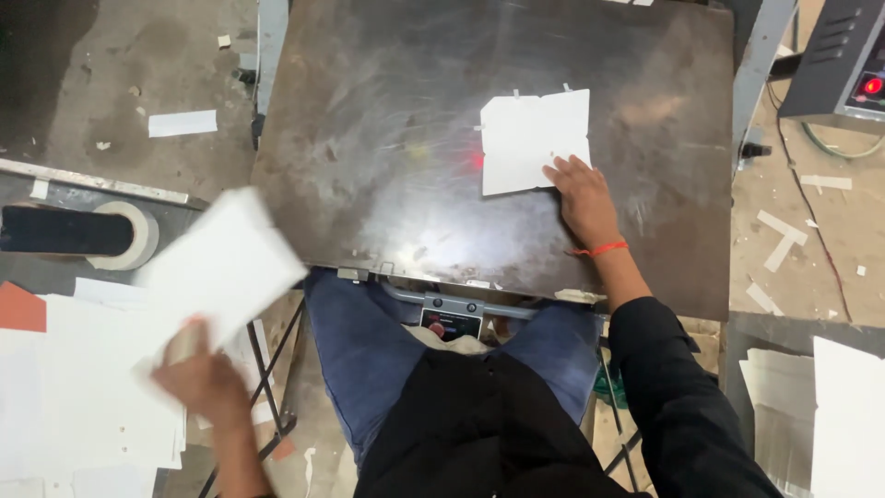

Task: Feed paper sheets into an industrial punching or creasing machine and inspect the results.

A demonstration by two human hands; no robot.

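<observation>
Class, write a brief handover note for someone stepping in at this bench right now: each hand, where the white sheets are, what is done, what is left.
Left hand: grip shut on a white sheet, raised and blurred above the white stack at the person's left side.
Right hand: fingers flat on the lower right corner of the white cut card, not gripping it.
Card lies flat on the dark metal plate, right of centre; a red light spot shows at its left edge.
Done: one card is on the plate.
Left: the raised sheet is not yet set down anywhere; more sheets are stacked at the far right.
</observation>
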